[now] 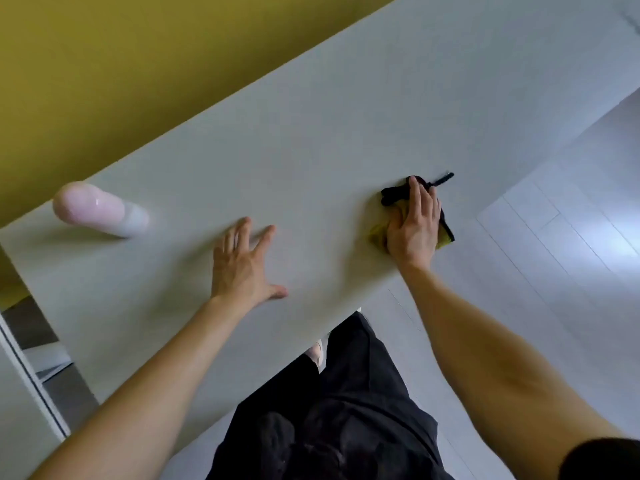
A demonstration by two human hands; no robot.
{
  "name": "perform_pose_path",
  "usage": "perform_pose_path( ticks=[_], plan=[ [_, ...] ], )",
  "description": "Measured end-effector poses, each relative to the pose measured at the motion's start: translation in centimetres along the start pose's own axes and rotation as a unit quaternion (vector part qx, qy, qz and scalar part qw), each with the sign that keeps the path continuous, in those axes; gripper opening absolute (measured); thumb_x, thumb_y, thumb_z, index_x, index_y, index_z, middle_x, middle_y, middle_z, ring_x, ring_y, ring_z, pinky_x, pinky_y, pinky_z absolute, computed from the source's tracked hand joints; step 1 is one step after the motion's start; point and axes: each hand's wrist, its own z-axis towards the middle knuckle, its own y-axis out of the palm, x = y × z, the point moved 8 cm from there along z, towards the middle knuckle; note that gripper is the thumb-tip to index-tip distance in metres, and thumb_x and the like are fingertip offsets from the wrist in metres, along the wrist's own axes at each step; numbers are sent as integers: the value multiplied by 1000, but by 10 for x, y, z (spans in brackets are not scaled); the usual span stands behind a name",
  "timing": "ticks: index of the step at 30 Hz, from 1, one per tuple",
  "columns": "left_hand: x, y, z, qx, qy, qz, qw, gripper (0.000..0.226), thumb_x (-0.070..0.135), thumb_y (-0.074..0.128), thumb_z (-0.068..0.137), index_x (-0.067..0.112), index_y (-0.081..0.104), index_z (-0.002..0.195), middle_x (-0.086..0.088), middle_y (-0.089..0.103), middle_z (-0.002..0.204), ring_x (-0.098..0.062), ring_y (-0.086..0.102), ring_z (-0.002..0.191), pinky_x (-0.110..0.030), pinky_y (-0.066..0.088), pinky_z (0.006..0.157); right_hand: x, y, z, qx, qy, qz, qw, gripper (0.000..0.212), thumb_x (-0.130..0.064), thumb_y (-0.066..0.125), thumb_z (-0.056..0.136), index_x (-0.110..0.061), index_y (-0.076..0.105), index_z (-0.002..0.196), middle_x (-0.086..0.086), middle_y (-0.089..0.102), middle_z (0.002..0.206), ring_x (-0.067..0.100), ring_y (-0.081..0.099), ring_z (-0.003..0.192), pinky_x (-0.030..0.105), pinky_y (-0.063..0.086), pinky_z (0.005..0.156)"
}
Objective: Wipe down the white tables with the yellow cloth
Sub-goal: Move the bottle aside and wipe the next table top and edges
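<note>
Crumpled yellow cloth with black edging (377, 233), right of centre on white table (311, 133), lies under flat right hand (414, 226). Left hand (242, 265) is spread wide, empty.

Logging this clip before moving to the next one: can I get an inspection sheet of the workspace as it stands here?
Surface: white table, bare over most of its top.
Job's things: yellow cloth with black edging, flat on the table near its front edge.
Clutter: pink and white bottle, blurred, near the table's left end.
Hands: right hand pressed flat on the cloth; left hand spread open on or just above the table, holding nothing.
Cables: nothing seen.
Surroundings: yellow wall behind the table, pale floor to the right, the person's black clothing below.
</note>
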Motion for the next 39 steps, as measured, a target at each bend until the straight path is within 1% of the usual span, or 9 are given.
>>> perform_pose_path(
  ticks=[2, 8, 12, 16, 23, 27, 30, 33, 39],
  plan=[
    [3, 1, 1, -7, -16, 9, 1000, 143, 78, 94, 51, 40, 25, 170, -12, 12, 178, -35, 14, 163, -55, 31, 126, -26, 15, -42, 1, 59, 3, 998, 86, -12, 48, 88, -19, 28, 171, 11, 34, 175, 31, 14, 168, 50, 8, 138],
    [2, -4, 2, -14, -24, 33, 999, 145, 85, 91, 49, 39, 25, 170, -15, 15, 175, -38, 20, 160, -54, 37, 122, -95, 52, -127, -240, -202, -29, 949, 76, -51, 42, 112, -30, 6, 175, 9, 12, 182, 24, -9, 170, 48, -1, 138],
    [9, -14, 6, -15, -26, 59, 998, 135, 81, 94, 46, 35, 38, 159, -13, 33, 160, -36, 37, 146, -50, 43, 114, -93, 22, -97, -296, -223, -110, 922, 67, -53, 38, 114, -31, 17, 174, 4, 30, 178, 27, 20, 167, 56, 17, 134],
    [42, 0, -17, -15, 15, 15, 1000, 58, 50, 88, 78, 20, 65, 122, -6, 63, 121, -33, 65, 115, -44, 54, 94, -72, -26, -87, -281, -197, -213, 915, 37, -32, 40, 109, -22, 61, 137, 3, 68, 134, 29, 64, 126, 48, 42, 115],
    [66, 41, -34, -154, -145, -259, 942, 36, 53, 81, 89, 21, 66, 79, -3, 74, 90, -25, 65, 85, -32, 46, 68, -3, -69, -105, -339, -115, -273, 893, 36, -33, 46, 111, -12, 64, 135, 10, 73, 120, 31, 73, 107, 43, 60, 93],
    [81, 18, -31, -120, -166, -316, 926, 47, 34, 87, 84, 19, 52, 55, 1, 57, 63, -27, 57, 72, -31, 37, 58, 17, -91, -108, -315, -102, -243, 912, 34, -31, 53, 110, -11, 67, 134, 9, 75, 122, 29, 74, 105, 40, 61, 91],
    [105, -20, -40, -58, -185, -450, 872, 28, 27, 90, 73, 19, 66, 84, 0, 67, 83, -27, 66, 85, -37, 60, 76, 3, -115, -109, -271, -133, -137, 944, 40, -39, 65, 107, -17, 69, 140, 5, 74, 130, 28, 74, 110, 41, 62, 90],
    [135, -69, -50, 10, -143, -479, 866, 48, 29, 85, 77, 33, 60, 117, 2, 66, 105, -21, 67, 99, -41, 60, 89, -21, -141, -117, -243, -181, -18, 953, 47, -51, 73, 101, -26, 69, 141, -1, 72, 129, 22, 73, 105, 40, 61, 87],
    [206, -123, -73, -7, -42, -502, 864, 18, 20, 63, 98, 26, 79, 104, 0, 81, 107, -21, 78, 105, -50, 65, 98, -45, -211, -106, -92, -257, 80, 959, 64, -62, 75, 91, -20, 65, 138, -1, 70, 128, 25, 64, 113, 40, 58, 89]
  ],
)
